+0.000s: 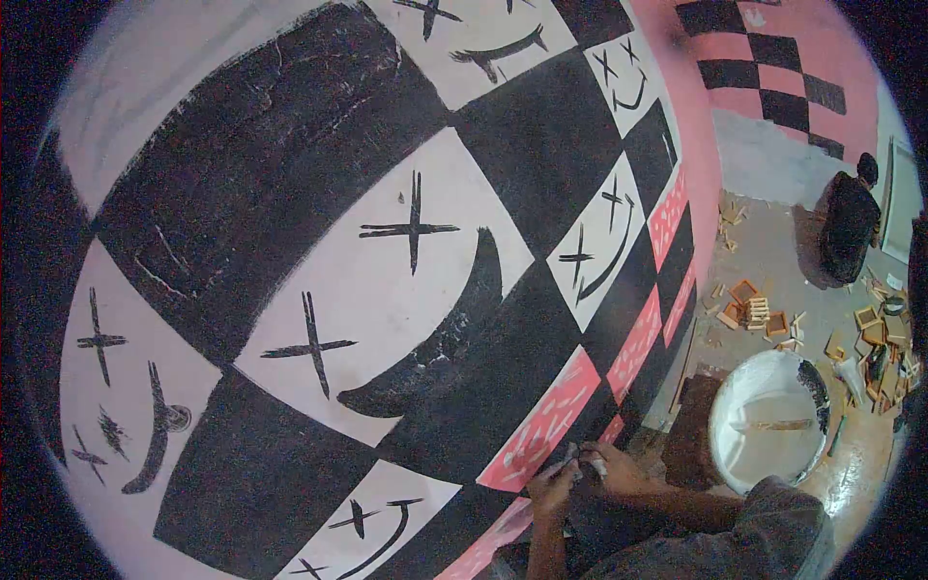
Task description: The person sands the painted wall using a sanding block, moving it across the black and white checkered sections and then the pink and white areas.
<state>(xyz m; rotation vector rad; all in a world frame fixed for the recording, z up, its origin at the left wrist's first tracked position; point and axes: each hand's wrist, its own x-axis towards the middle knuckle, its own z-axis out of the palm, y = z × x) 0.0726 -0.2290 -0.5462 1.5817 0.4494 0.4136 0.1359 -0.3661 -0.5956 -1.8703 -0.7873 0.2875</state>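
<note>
My left hand (553, 485) and my right hand (616, 472) are close together, low in front of a painted wall (541, 174). The fingers of both are closed around something small and whitish-grey between them, too small and dark to name. Just above and left of my hands is a pink square (543, 425) with pale brush strokes. The wall bears a black and white check pattern, with faces of crosses and curved mouths in the white squares. My right forearm reaches in from the right, and my left comes up from below.
A large white bucket (770, 425) with dark smears on its rim stands to the right, a stick-like tool (773, 424) in it. Small wooden frames and scraps (752, 307) lie on the floor. A dark rounded object (843, 227) is farther back, near another pink, checked wall (781, 72).
</note>
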